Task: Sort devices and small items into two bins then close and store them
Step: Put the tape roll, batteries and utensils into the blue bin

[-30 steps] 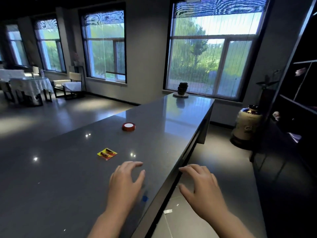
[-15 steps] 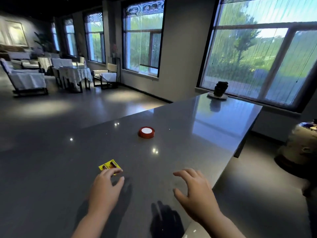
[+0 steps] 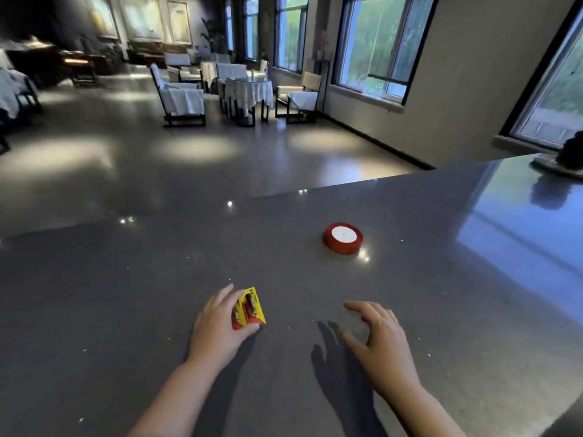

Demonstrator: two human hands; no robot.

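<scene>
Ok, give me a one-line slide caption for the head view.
Left hand grips a yellow battery pack on the grey counter; right hand hovers empty, red tape roll beyond.

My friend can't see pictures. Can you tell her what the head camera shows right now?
A person's left hand grips a small yellow battery pack over a dark grey counter. The right hand hovers empty nearby, and a red ribbon roll sits farther back.
</scene>
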